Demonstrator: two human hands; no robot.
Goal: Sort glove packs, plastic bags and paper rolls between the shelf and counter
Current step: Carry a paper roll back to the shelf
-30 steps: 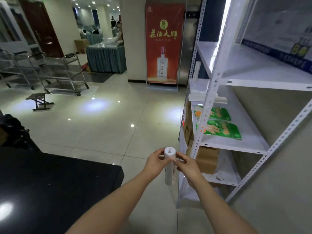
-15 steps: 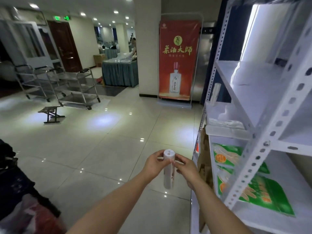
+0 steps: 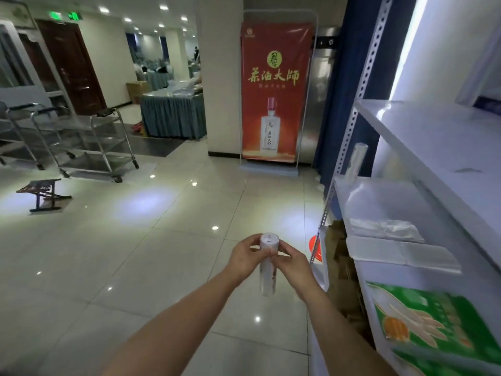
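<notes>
1. we can't read the reddish print on the paper roll (image 3: pixel 267 280). it's blurred, and fingers cover the roll's upper middle.
2. the green glove pack (image 3: pixel 423 321), right of the right hand (image 3: pixel 291 263) and nearer to us, is cut off by the frame edge. its text is too smeared to read.
3. a second roll (image 3: pixel 357 158) stands far beyond the hands at the far end of the shelf (image 3: pixel 379 202). it's hazy and we can't make out details.
4. paper roll: a white cylinder, upright, round top end showing. it's held in the air over the floor, just left of the shelf.
5. the left hand (image 3: pixel 245 257) pinches the roll near its top from the left. the right hand pinches it from the right, slightly lower. both are clamped on it.
6. folded clear plastic bags (image 3: pixel 387 229) lie on the shelf, right of the right hand and beyond the glove pack.
</notes>
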